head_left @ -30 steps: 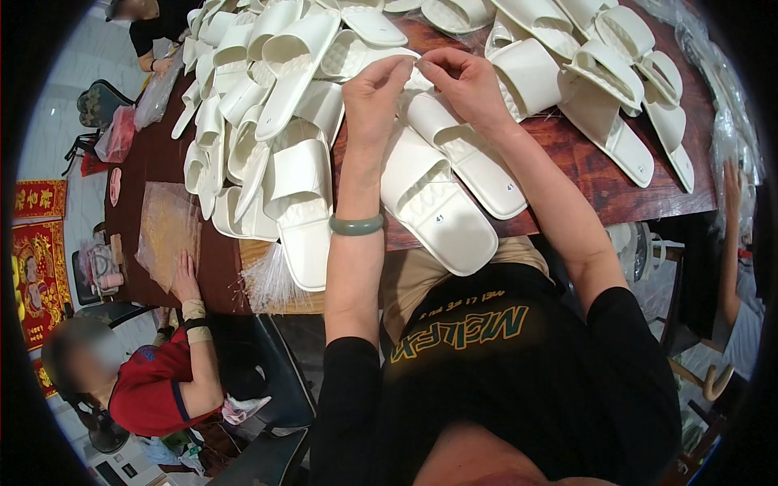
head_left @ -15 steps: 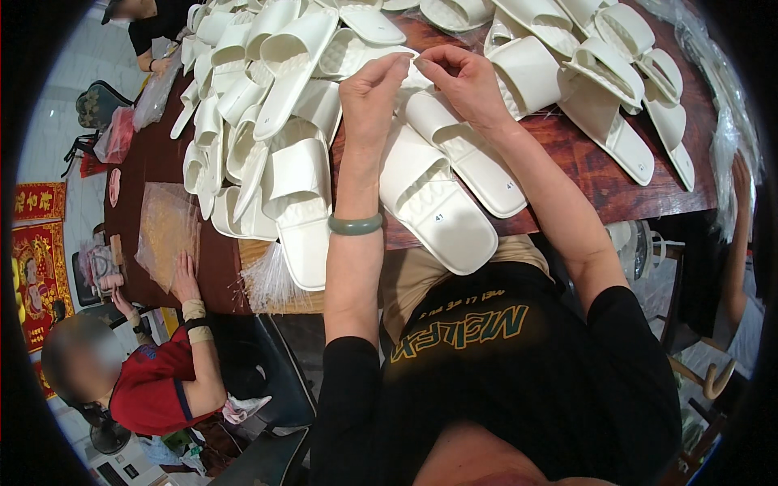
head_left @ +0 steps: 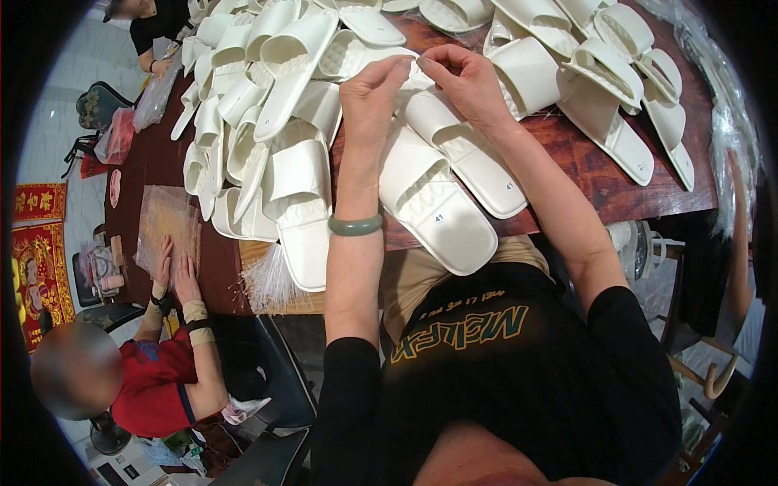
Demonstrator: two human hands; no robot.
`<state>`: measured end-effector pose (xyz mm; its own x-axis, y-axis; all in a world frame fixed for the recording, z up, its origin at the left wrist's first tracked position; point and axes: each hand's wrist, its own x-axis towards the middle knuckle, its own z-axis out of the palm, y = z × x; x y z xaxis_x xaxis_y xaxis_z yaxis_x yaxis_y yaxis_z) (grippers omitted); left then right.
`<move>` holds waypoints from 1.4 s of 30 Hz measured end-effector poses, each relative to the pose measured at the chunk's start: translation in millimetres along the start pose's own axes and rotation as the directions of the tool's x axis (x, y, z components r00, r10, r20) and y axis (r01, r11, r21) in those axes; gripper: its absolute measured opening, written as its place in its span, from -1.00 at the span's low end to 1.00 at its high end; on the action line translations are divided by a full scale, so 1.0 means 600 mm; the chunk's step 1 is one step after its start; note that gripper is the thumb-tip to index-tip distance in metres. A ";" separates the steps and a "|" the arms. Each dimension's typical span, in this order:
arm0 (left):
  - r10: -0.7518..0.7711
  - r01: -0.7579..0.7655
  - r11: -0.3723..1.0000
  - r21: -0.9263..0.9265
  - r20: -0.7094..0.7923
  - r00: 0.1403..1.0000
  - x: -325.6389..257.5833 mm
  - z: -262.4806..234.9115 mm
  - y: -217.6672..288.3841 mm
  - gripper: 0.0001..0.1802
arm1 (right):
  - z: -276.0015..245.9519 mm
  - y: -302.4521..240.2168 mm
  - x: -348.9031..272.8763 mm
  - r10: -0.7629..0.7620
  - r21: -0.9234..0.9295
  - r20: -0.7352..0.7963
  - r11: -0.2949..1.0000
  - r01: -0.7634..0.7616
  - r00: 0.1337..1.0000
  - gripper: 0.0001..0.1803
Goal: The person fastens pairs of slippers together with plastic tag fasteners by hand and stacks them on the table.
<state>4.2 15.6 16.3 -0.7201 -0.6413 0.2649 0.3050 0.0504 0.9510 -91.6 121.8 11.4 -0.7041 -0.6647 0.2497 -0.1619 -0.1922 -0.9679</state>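
Note:
Above a pair of white slippers, my left hand [head_left: 371, 101] and my right hand [head_left: 463, 85] meet fingertip to fingertip. Each one is closed in a pinch; whatever lies between the fingertips is too small to make out. Below them, the nearer slipper [head_left: 442, 215] points its toe end toward me and overhangs the table edge, and its mate [head_left: 490, 174] lies beside it on the right. A green bangle [head_left: 355, 226] circles my left wrist. Left of that wrist another white slipper [head_left: 297, 186] lies over the edge.
White slippers [head_left: 296, 61] heap up at the left and more [head_left: 604, 121] lie right on the reddish wooden table [head_left: 567, 166]. A bundle of thin clear strands [head_left: 271, 279] hangs at the front edge. At left, a co-worker in red [head_left: 158, 377] handles clear plastic bags [head_left: 170, 223]. Plastic film [head_left: 717, 89] lines the right.
My hands stay pinched together in almost the same spot. At left, the co-worker's other hand has moved onto the plastic bags beside the first, and that person's head has shifted slightly.

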 end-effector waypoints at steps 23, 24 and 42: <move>-0.009 0.008 0.999 0.047 0.013 1.000 0.001 -0.004 0.000 -0.85 | -0.002 0.003 0.001 -0.033 -0.055 0.013 0.998 0.034 0.999 -0.85; -0.029 0.028 0.999 0.039 0.006 1.000 0.001 -0.004 0.002 -0.85 | -0.005 -0.001 0.001 0.004 -0.034 0.033 0.999 -0.003 0.999 -0.84; -0.019 0.014 0.993 0.120 0.044 0.999 -0.001 -0.002 0.001 -0.82 | -0.003 0.004 0.002 0.011 -0.014 0.004 1.000 -0.011 1.000 -0.84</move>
<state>5.3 15.0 16.4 -0.7523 -0.6082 0.2532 0.2181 0.1327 0.9669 -93.8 121.7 9.3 -0.7033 -0.6697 0.2387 -0.1632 -0.1747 -0.9710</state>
